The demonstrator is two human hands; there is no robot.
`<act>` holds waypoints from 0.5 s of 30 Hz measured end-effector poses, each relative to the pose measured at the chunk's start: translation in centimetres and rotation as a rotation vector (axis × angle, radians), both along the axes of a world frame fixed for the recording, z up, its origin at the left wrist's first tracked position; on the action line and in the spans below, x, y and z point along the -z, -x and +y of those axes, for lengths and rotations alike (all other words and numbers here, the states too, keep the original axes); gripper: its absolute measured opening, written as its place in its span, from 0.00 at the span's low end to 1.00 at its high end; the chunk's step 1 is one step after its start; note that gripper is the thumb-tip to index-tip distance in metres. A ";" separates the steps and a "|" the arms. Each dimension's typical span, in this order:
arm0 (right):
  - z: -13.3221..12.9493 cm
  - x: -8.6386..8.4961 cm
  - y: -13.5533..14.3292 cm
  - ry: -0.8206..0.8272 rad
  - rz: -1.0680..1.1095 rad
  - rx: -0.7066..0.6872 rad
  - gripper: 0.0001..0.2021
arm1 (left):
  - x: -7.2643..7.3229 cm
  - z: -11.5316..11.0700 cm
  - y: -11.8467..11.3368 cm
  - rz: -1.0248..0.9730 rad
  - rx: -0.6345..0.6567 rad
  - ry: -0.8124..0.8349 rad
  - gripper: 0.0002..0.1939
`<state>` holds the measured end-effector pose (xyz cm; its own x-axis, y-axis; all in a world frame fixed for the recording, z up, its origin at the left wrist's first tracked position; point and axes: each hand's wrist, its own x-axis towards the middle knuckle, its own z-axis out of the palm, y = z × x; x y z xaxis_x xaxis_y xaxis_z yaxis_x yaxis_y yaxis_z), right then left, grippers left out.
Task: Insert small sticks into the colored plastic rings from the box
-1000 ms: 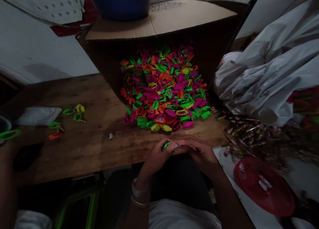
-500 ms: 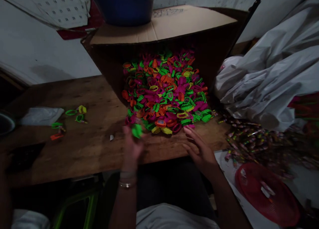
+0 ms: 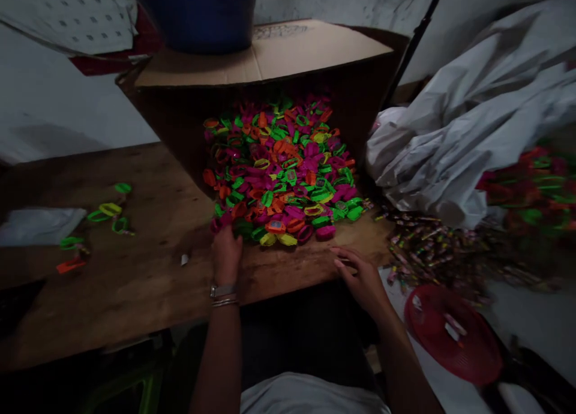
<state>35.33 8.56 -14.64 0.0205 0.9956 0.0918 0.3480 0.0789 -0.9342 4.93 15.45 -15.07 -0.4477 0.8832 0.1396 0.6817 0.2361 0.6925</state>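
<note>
On wooden table (image 3: 148, 282): 1 big pile of plastic rings (image 3: 281, 174), too many to count, spilling from 1 tipped cardboard box (image 3: 270, 57). Left hand (image 3: 226, 255) at pile's near-left edge, fingers curled, grip unclear. Right hand (image 3: 360, 277) flat on table edge, fingers loosely apart, empty. Approx. 6 loose rings (image 3: 110, 210) far left; 1 red basket (image 3: 452, 336) lower right.

Left hand (image 3: 226, 253) at pile of plastic rings (image 3: 281, 171); right hand (image 3: 357, 276) flat on wooden table (image 3: 148, 270)
</note>
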 end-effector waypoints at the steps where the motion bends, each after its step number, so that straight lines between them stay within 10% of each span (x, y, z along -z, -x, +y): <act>1: 0.3 -0.1 -0.8 0.025 0.003 0.017 0.15 | 0.0 0.3 0.0 0.025 -0.004 0.001 0.14; 7: 0.7 -1.0 -1.1 0.287 0.085 -0.148 0.10 | -0.5 -0.3 -0.8 0.064 -0.023 -0.093 0.13; 15: -6.8 1.1 16.4 0.975 0.521 -0.756 0.24 | -3.3 1.9 -2.1 -0.187 -0.153 -0.295 0.17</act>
